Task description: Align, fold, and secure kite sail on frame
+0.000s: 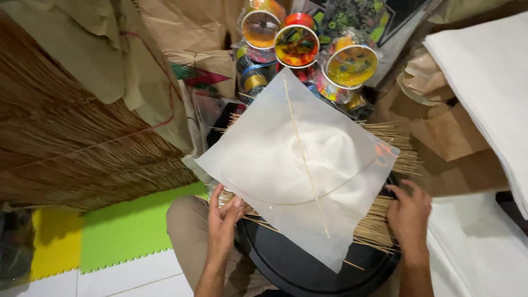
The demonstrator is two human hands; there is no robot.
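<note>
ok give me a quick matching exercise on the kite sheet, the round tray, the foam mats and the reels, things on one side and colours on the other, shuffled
Things:
1. kite sheet pinched between left hand and right hand
2. round tray under it
3. foam mat by the left knee
4. reel at the top, middle of three

Colours:
A. black
B. red rim
C. translucent white
D. green

Pairs: 1-C, 2-A, 3-D, 4-B
</note>
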